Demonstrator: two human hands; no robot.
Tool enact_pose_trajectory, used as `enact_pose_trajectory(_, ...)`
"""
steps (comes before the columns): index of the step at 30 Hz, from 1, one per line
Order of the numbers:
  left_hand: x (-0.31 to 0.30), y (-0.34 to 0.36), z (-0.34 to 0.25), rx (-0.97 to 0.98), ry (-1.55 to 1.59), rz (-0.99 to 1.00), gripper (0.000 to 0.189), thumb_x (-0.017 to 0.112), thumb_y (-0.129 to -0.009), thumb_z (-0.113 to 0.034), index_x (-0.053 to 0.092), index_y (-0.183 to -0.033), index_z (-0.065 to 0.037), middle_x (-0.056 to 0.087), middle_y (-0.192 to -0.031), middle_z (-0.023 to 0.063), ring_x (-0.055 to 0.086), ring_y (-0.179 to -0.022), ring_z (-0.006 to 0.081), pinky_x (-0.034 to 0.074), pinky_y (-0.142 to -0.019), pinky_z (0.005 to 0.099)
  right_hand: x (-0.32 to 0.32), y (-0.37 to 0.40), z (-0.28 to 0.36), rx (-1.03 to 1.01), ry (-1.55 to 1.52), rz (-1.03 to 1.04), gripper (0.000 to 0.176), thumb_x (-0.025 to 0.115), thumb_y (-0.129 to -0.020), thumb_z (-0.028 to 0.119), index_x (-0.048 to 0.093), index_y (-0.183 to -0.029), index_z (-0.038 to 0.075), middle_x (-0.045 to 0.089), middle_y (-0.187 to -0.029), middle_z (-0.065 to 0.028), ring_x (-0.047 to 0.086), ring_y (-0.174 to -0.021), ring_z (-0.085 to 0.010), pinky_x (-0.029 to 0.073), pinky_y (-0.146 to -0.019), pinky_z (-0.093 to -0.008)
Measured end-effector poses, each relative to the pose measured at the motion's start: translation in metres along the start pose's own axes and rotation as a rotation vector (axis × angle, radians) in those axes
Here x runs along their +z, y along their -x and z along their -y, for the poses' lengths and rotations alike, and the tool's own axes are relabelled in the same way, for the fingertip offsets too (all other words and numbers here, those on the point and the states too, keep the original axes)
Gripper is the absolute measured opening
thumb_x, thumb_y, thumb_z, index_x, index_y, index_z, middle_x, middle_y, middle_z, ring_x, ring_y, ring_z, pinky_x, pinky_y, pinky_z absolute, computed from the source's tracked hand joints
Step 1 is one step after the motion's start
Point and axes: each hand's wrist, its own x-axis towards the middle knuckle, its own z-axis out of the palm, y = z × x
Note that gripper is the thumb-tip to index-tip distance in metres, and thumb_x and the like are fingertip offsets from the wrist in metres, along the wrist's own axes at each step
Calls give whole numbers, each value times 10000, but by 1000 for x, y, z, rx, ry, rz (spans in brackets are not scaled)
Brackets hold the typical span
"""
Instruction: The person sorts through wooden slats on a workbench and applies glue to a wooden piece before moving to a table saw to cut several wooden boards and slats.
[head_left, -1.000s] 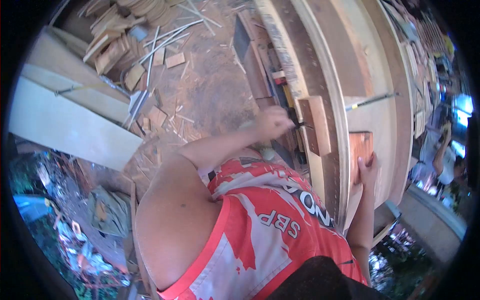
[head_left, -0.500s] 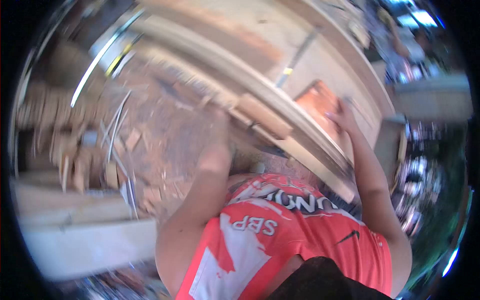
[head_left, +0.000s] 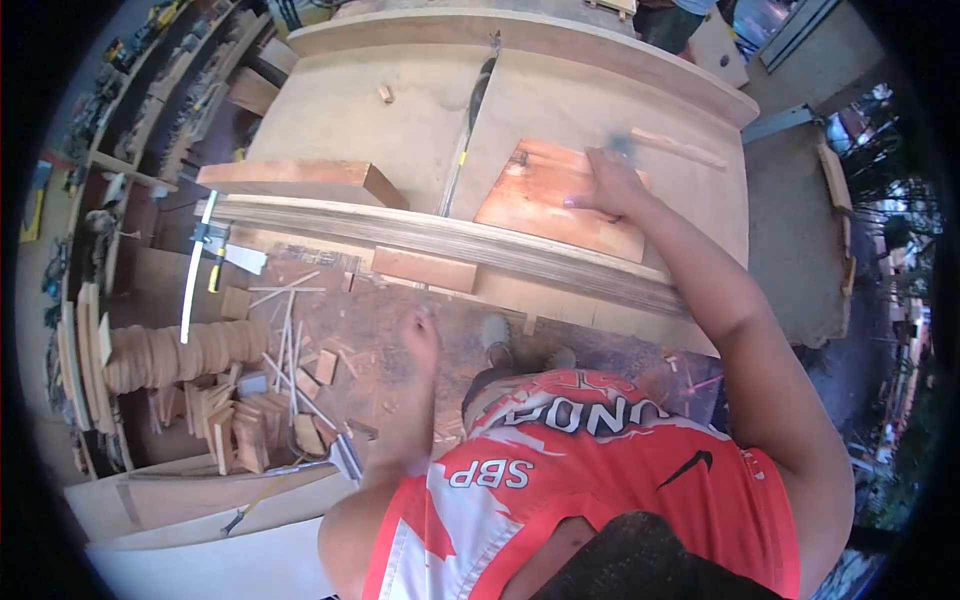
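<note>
My right hand (head_left: pixel 612 188) lies on a flat reddish-brown wooden board (head_left: pixel 560 195) on the workbench, thumb stretched across its face and fingers toward its far edge. Just beyond those fingers is a small dark thing (head_left: pixel 620 143), too blurred to name. My left hand (head_left: pixel 422 335) hangs low before the bench's front edge, fingers curled, with nothing visible in them. Close above it, a short wooden block (head_left: pixel 424 268) sits along the front edge. A thick wooden plank (head_left: pixel 290 180) lies at the bench's left front.
The pale plywood bench (head_left: pixel 370 125) has a raised back rail (head_left: pixel 560 52) and a slot across its middle. A clamp (head_left: pixel 208 235) grips its left front corner. Stacked wood pieces (head_left: pixel 190 355) and scraps cover the floor at left. Another person stands behind the bench.
My view has turned and steadied, bringing the whole bench into sight. My right hand stays on the board, now farther onto it; my left hand has come lower, away from the bench edge.
</note>
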Motion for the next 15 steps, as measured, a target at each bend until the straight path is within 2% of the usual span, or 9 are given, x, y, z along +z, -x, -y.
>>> enact_pose_trajectory(2,-7,48,-91,517,110,134,132,654,-893,-136,702,-855,-19,644,-834,161,606,-758,328,475,-720,429,6,-1,-11,-70,-4,-14,1097,807,-642,683,462,-1423,-6,508,-1379,-227,457,-1314,-394,315,-1144,-510)
enact_pose_trajectory(4,0,42,-236,959,117,106,76,653,-850,-62,657,-778,-36,619,-781,131,586,-730,305,457,-653,390,-4,-2,-9,-87,0,24,1094,805,-636,692,473,-1410,-5,512,-1371,-223,451,-1324,-385,311,-1144,-516)
enact_pose_trajectory(6,27,21,-282,1051,5,11,81,675,-804,-60,630,-737,-54,609,-754,109,573,-690,306,438,-601,391,-5,4,-11,-93,-2,50,1092,802,-629,702,483,-1398,-4,515,-1363,-218,445,-1334,-376,308,-1145,-522)
enact_pose_trajectory(8,66,7,-298,917,-72,-74,138,664,-824,-101,594,-710,-65,595,-731,108,567,-657,306,425,-593,405,-5,3,-14,-118,-1,-10,1060,794,-627,713,510,-1367,10,529,-1337,-202,452,-1329,-365,327,-1125,-526)
enact_pose_trajectory(12,71,7,-290,977,-149,-114,175,651,-841,-156,580,-705,-72,578,-707,103,558,-629,312,421,-587,406,1,4,-18,-148,-24,-41,1034,794,-627,712,527,-1349,23,538,-1324,-187,472,-1308,-363,347,-1099,-535)
enact_pose_trajectory(14,73,3,-290,1005,-117,-179,220,646,-836,-248,552,-702,-101,557,-697,69,554,-636,278,414,-579,392,-7,8,-16,-102,-47,-46,1045,800,-613,714,530,-1359,34,537,-1339,-186,484,-1300,-369,347,-1108,-524)
enact_pose_trajectory(15,71,5,-292,1014,-95,-178,222,652,-830,-240,544,-695,-102,561,-700,70,561,-648,277,419,-586,392,-11,11,-14,-103,-46,-52,1045,800,-613,714,530,-1359,34,537,-1339,-186,484,-1300,-369,347,-1108,-524)
